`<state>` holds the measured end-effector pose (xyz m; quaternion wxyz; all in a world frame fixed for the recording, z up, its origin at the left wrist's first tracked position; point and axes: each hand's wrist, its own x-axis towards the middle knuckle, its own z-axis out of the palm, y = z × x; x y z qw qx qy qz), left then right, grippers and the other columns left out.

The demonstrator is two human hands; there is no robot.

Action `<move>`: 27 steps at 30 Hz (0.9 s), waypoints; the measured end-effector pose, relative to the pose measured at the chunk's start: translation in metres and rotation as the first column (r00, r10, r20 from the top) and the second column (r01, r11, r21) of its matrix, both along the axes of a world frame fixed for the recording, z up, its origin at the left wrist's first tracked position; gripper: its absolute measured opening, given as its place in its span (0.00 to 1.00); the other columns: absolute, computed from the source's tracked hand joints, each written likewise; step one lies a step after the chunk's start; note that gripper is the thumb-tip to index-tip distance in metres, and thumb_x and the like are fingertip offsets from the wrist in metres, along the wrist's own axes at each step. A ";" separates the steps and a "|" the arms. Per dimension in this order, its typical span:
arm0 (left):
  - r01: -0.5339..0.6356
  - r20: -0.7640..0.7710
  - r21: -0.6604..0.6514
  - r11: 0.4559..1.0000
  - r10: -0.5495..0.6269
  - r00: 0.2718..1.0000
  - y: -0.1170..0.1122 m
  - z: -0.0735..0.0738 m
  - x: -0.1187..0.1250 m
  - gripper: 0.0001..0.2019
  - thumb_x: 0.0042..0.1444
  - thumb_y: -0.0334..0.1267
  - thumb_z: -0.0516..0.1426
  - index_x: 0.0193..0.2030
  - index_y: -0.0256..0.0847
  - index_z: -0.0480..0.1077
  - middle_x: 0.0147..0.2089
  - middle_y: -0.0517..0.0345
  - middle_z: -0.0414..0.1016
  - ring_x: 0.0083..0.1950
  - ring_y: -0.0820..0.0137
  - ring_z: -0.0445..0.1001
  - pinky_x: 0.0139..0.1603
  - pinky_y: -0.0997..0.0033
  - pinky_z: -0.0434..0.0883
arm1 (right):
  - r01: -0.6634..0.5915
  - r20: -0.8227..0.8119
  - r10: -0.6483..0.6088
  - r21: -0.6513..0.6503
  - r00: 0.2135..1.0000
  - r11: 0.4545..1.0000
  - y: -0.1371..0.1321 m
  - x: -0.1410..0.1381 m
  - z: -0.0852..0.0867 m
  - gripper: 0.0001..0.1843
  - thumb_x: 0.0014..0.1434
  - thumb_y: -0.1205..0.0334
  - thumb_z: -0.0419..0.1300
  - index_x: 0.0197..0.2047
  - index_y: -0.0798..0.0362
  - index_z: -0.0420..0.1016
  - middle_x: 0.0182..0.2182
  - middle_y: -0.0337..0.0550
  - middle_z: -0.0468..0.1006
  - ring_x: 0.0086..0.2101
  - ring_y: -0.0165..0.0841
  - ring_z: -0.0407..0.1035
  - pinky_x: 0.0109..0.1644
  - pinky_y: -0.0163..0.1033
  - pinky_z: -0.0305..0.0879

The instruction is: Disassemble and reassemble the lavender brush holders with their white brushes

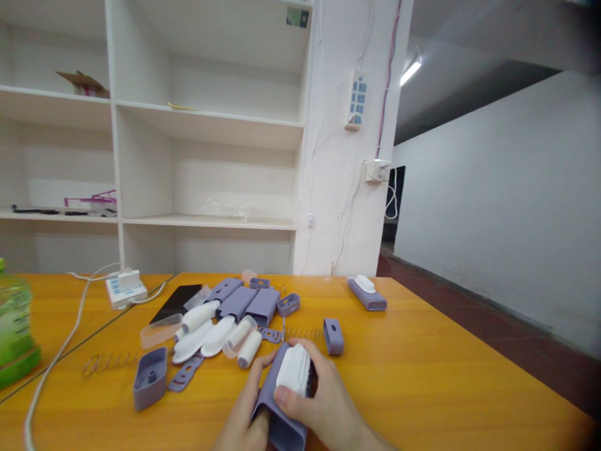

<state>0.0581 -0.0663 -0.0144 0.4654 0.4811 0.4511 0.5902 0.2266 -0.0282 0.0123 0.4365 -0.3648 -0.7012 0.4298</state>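
My left hand [248, 406] is wrapped round a purple plastic housing [287, 431] from the left, its thumb or a finger at the open near end. With my right hand [331, 396] I grip a white brush head [293, 368] with dark bristles along its right side. It lies against the housing's upper face; whether it is fastened there I cannot tell. Just beyond my hands are a white roller [250, 349], a flat purple slotted strip [271, 335], a metal spring [303, 332] and a purple end cap [333, 336].
Left of my hands lie another purple cap [151, 378], a slotted strip [186, 372], several white pieces and purple housings [261, 305]. A finished-looking purple unit [367, 293] stands far right. A power strip [126, 289], its cable and a green bottle [17, 332] occupy the left.
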 end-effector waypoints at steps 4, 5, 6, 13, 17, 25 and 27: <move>-0.011 0.032 -0.008 1.000 0.011 0.999 -0.005 0.014 0.003 0.27 0.47 0.40 0.67 0.56 0.45 0.71 0.58 0.49 0.80 0.63 0.56 0.74 0.59 0.68 0.73 | 0.020 0.006 -0.020 -0.001 1.000 1.000 -0.001 0.001 0.001 0.40 0.48 0.44 0.73 0.60 0.51 0.70 0.45 0.46 0.79 0.43 0.43 0.72 0.47 0.41 0.69; -0.009 0.036 -0.016 1.000 0.009 0.999 -0.006 0.015 0.003 0.27 0.46 0.40 0.67 0.56 0.46 0.71 0.56 0.50 0.81 0.62 0.56 0.75 0.58 0.68 0.74 | 0.017 0.012 -0.017 -0.006 1.000 1.000 -0.001 0.001 0.001 0.40 0.48 0.44 0.73 0.60 0.51 0.70 0.45 0.46 0.79 0.43 0.43 0.72 0.47 0.41 0.69; -0.002 0.043 -0.032 0.999 0.004 0.999 -0.006 0.016 0.004 0.28 0.46 0.41 0.67 0.56 0.46 0.70 0.55 0.50 0.82 0.60 0.56 0.77 0.56 0.68 0.75 | 0.015 0.015 -0.015 -0.009 1.000 1.000 -0.001 0.001 0.002 0.40 0.48 0.44 0.73 0.60 0.51 0.70 0.44 0.46 0.79 0.43 0.43 0.72 0.47 0.41 0.69; 0.186 0.099 -0.186 0.965 -0.170 0.980 -0.004 -0.001 0.004 0.46 0.53 0.52 0.64 0.73 0.44 0.46 0.28 0.57 0.81 0.23 0.62 0.80 0.25 0.67 0.76 | -0.009 -0.031 0.009 0.000 0.999 1.000 -0.001 -0.001 0.002 0.38 0.51 0.47 0.72 0.60 0.52 0.67 0.41 0.43 0.79 0.38 0.38 0.70 0.42 0.38 0.68; 0.219 0.071 -0.160 0.963 -0.210 0.975 -0.004 -0.006 0.005 0.47 0.58 0.57 0.58 0.74 0.41 0.38 0.21 0.61 0.77 0.19 0.62 0.78 0.20 0.70 0.73 | -0.031 -0.057 0.032 0.015 0.998 0.999 -0.002 -0.003 0.003 0.35 0.51 0.46 0.72 0.57 0.51 0.68 0.39 0.40 0.78 0.37 0.36 0.69 0.39 0.36 0.67; 0.225 -0.108 -0.090 0.970 -0.234 0.966 0.001 0.008 -0.007 0.42 0.49 0.46 0.66 0.70 0.46 0.56 0.40 0.50 0.84 0.40 0.56 0.83 0.43 0.62 0.78 | -0.023 0.078 0.024 -0.008 0.997 1.000 0.005 0.014 0.001 0.56 0.45 0.48 0.76 0.71 0.49 0.55 0.53 0.48 0.75 0.50 0.45 0.71 0.56 0.45 0.66; 0.322 -0.298 -0.049 0.945 -0.322 0.899 0.002 0.021 -0.020 0.42 0.44 0.43 0.70 0.68 0.49 0.62 0.49 0.50 0.82 0.50 0.53 0.80 0.53 0.61 0.75 | -0.099 0.148 0.103 -0.031 0.984 0.995 0.009 0.024 0.001 0.65 0.40 0.49 0.79 0.74 0.48 0.48 0.60 0.51 0.71 0.56 0.48 0.68 0.63 0.50 0.61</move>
